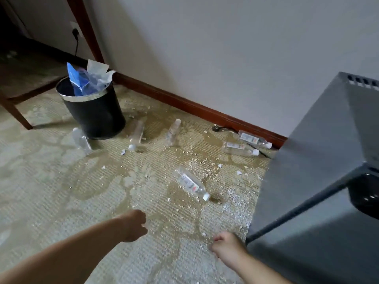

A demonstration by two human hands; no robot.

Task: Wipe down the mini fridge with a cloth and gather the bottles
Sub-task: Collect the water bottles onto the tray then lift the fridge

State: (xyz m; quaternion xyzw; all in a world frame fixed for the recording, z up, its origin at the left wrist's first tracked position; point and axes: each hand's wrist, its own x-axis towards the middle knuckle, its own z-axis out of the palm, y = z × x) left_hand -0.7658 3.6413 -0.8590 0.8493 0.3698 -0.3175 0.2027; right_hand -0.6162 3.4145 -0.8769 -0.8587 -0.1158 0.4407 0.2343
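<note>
The grey mini fridge [320,165] stands at the right edge of the view. Several clear plastic bottles lie on the carpet: one nearest me [191,183], two by the baseboard next to the fridge [253,138] [239,149], two in the middle [174,129] [137,134], and one beside the bin [80,140]. My left hand [132,225] hovers low over the carpet with fingers curled and nothing in it. My right hand [226,245] is curled too, empty, close to the fridge's lower corner. No cloth is in view.
A black waste bin [95,112] stuffed with blue and clear plastic stands near the wall. Wooden furniture legs [15,111] are at the left. White crumbs and debris litter the stained carpet [61,191]. A plug and cord [217,128] lie along the red-brown baseboard.
</note>
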